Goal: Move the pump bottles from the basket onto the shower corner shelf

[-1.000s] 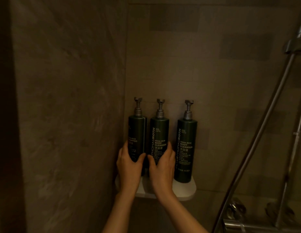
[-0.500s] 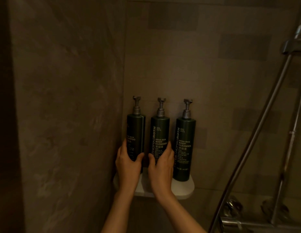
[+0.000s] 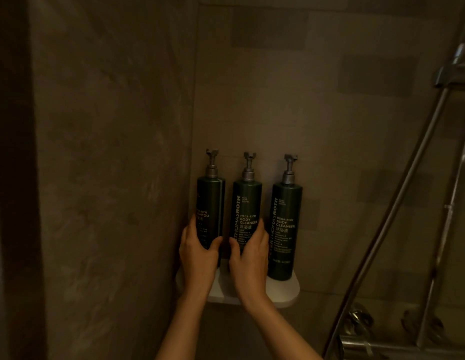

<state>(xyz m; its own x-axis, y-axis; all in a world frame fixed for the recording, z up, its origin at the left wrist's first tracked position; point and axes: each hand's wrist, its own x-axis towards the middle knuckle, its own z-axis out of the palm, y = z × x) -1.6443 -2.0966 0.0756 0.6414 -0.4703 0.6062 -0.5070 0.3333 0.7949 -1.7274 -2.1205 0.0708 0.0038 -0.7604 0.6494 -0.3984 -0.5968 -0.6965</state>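
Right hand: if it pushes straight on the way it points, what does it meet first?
The right hand already wraps the middle bottle, so that bottle comes first; behind it is probably the tiled wall, though depth is unclear.

A single head-worn view is directed forward and slightly downward, close into the shower corner; the corner shelf is seen at 6 o'clock.

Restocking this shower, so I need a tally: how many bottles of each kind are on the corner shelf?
Shampoo bottle: 1
Body cleanser bottles: 2
Total on the shelf: 3
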